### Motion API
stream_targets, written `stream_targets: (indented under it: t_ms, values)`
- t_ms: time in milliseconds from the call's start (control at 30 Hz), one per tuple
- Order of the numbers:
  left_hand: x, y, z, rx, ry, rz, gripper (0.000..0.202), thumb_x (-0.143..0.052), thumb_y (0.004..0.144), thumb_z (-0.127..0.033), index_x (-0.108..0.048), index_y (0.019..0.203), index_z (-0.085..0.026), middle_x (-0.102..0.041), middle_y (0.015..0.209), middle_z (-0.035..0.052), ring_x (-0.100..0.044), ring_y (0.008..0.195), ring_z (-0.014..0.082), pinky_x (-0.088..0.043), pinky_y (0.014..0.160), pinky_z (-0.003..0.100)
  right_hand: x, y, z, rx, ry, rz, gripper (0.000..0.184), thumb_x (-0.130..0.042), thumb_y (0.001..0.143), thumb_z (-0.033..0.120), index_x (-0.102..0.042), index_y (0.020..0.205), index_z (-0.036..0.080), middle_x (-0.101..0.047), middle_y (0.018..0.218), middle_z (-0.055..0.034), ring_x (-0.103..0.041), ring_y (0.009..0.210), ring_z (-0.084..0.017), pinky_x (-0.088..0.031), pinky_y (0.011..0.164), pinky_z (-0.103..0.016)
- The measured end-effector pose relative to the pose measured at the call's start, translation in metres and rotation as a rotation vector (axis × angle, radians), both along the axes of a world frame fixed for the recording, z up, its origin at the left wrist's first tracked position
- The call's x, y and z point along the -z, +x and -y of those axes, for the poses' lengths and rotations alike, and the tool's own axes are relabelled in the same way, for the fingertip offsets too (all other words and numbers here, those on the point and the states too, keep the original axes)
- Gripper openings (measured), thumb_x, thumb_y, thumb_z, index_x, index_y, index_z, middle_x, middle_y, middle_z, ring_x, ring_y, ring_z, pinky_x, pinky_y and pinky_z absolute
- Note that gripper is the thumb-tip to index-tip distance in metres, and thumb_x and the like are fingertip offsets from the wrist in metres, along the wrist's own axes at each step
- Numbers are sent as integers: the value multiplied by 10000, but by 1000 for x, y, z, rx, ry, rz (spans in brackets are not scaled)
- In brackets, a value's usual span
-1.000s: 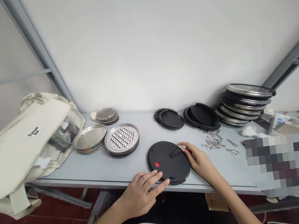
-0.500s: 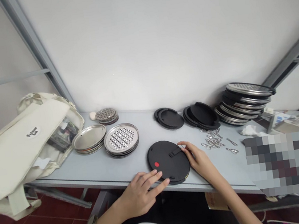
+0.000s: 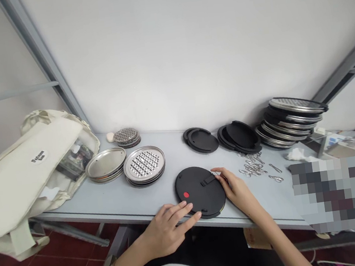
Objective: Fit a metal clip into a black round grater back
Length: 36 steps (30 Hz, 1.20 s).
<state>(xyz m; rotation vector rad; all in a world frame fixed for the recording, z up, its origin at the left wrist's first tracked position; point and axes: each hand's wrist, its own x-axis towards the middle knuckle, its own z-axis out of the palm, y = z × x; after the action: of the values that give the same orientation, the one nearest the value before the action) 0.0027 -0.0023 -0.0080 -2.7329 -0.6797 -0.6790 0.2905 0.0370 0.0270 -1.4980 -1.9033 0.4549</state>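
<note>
A pale grey table (image 3: 75,199) carries a canvas tote bag (image 3: 22,171) at left, with stacks of perforated metal grater plates (image 3: 144,165) and black lids (image 3: 201,142) beyond. Near the edge lies a black disc (image 3: 198,193) with a red dot. The left hand (image 3: 167,230) rests on it, fingers loosely spread, gripping nothing. The right hand (image 3: 235,190) pinches at the disc's right rim beside a black strap (image 3: 207,180); whatever it holds is too small to tell.

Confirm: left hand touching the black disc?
Touching. The head view shows the fingertips of the left hand resting on the near edge of the black disc.
</note>
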Motion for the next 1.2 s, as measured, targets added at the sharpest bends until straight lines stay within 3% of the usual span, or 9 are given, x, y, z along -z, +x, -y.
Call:
stream_targets:
  t_ms: [367, 633, 1200]
  values:
    - [-3, 0, 1, 1, -4, 2, 612, -489, 903, -139, -357, 1491, -242, -487, 1426, 36, -397, 1336, 212, -381, 1028, 331, -2, -2, 0, 2, 13, 11, 319, -342, 998, 347, -551, 1187, 198, -694, 998, -105, -665, 908, -227, -511, 821, -347]
    - [-4, 0, 0, 10, -26, 12, 598, -473, 916, -127, -356, 1491, -242, -490, 1428, 32, -381, 1346, 209, -367, 1028, 326, 4, 1, -3, -34, 67, -9, 313, -359, 991, 311, -570, 1205, 220, -678, 1174, -87, -638, 1074, -222, -488, 926, -357]
    - [-4, 0, 1, -1, 12, -32, 596, -489, 915, -153, -361, 1491, -235, -473, 1442, 28, -384, 1340, 214, -370, 1026, 315, 3, -1, -2, -12, 43, 10, 304, -337, 994, 327, -545, 1181, 209, -696, 1003, -95, -667, 905, -227, -514, 816, -352]
